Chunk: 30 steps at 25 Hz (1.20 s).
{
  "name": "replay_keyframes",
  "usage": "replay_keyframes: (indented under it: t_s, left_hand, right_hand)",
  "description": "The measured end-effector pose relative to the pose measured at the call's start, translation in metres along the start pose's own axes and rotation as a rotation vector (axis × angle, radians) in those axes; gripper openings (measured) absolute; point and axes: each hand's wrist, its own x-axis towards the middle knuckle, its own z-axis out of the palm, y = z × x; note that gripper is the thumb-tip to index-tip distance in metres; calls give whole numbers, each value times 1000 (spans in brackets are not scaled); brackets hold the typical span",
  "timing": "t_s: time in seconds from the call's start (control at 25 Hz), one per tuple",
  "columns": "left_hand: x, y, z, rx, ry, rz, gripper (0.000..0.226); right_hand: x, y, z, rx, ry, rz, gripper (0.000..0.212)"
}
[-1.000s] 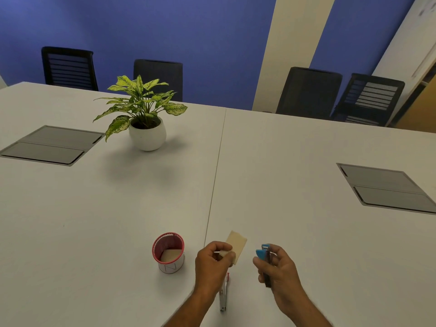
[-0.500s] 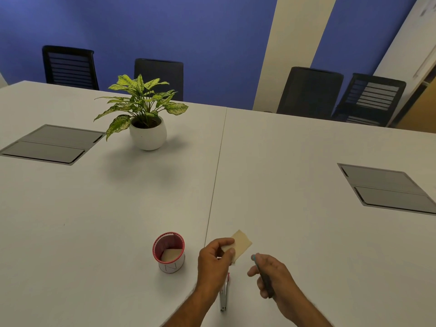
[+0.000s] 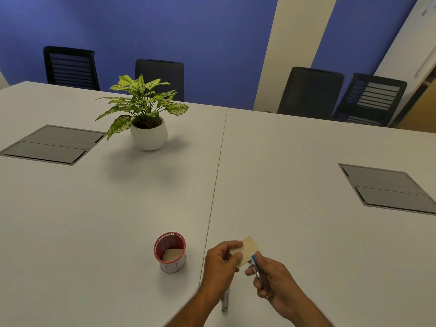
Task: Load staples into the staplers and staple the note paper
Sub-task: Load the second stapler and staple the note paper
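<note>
Stapler nose meets the note's near corner

The right hand (image 3: 274,278) grips a slim blue-tipped metal stapler (image 3: 259,271), long axis pointing away and leftward, at the tan square note paper (image 3: 246,250) pinched in the left hand (image 3: 221,263) just beside it; a second metal stapler (image 3: 224,303) lies on the white table (image 3: 306,161) under the left wrist.

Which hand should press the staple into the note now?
Right. The right hand already holds the blue-tipped stapler with its tip at the edge of the note paper. The left hand is pinching the paper, so it should just steady it.
</note>
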Motion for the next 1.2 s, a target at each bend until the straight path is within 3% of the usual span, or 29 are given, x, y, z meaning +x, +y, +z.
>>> replay_keyframes:
  t_s: [0.44, 1.04, 1.2]
  left_hand:
    - [-3, -1, 2, 113, -114, 36, 26]
    - [-6, -6, 5, 127, -84, 76, 25]
    - [-8, -4, 5, 144, -84, 101, 27]
  right_hand:
    - [4, 4, -2, -38, 10, 1, 41]
    - [0, -3, -3, -124, -7, -73, 35]
    - [0, -1, 0, -151, 51, -120, 35]
